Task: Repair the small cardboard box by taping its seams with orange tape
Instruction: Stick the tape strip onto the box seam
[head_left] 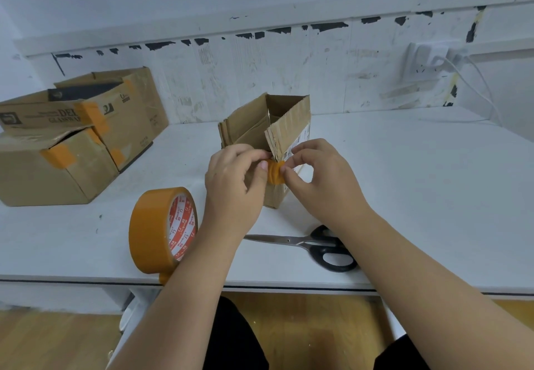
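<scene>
A small open cardboard box [268, 127] stands upright in the middle of the white table [419, 184], flaps raised. A short, wrinkled piece of orange tape [276, 172] lies over its near vertical corner. My left hand [234, 179] pinches the tape's left side and my right hand [320, 176] pinches its right side, both pressed against the box. The orange tape roll [157, 229] stands on edge near the table's front, left of my left forearm, with a loose end hanging over the edge.
Black-handled scissors [315, 247] lie shut near the front edge, partly under my right forearm. Two larger cardboard boxes [72, 138] patched with orange tape sit at the left. A wall socket with a white cable [433, 63] is at the back right.
</scene>
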The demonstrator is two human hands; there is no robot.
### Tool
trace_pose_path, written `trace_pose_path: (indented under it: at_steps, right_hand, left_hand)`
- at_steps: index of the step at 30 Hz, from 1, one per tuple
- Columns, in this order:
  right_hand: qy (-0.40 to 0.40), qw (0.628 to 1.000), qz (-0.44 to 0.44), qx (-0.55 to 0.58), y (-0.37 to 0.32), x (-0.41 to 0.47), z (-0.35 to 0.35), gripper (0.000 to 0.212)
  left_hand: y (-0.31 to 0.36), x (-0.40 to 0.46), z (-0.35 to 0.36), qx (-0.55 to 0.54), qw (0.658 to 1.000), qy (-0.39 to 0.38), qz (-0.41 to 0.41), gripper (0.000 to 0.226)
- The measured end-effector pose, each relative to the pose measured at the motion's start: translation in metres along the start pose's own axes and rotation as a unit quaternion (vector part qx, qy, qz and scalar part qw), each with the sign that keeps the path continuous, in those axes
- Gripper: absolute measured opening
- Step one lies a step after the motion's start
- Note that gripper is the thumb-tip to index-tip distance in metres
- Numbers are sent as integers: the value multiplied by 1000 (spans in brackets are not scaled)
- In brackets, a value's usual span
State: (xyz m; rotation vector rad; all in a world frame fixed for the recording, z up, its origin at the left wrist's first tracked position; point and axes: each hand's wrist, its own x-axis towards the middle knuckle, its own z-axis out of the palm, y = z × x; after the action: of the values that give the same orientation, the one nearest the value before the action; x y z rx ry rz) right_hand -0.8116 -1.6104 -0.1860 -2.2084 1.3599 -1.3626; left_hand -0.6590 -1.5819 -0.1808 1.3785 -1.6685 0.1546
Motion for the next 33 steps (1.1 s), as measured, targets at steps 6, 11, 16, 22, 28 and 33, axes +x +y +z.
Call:
trace_pose_path:
  at_steps: [6,11,16,22,28,33]
  right_hand:
    - [33,998,-30,-51,-2,2,-5,23]
    - [34,993,-84,-77,-3,12,-16,50]
    - [-51,979,-164,-109,0,32,-27,67]
    - [-88,983,-159,-25,5,32,-26,58]
    - [-80,985,-150,22,9,34,-21,56]
    - [-80,984,-157,27,10,34,-20,58]
  left_hand:
    - [0,-4,0,9,1000,8,-16,31]
    - [-2,-2,2,-83,996,-40,-9,34]
    - [-6,-2,5,-85,996,-34,-17,31]
    - [-5,-3,6,-114,992,-37,-32,29]
    - [-7,-4,4,-116,991,-53,-31,21]
    - [-3,-8,3,-115,990,-73,-45,27]
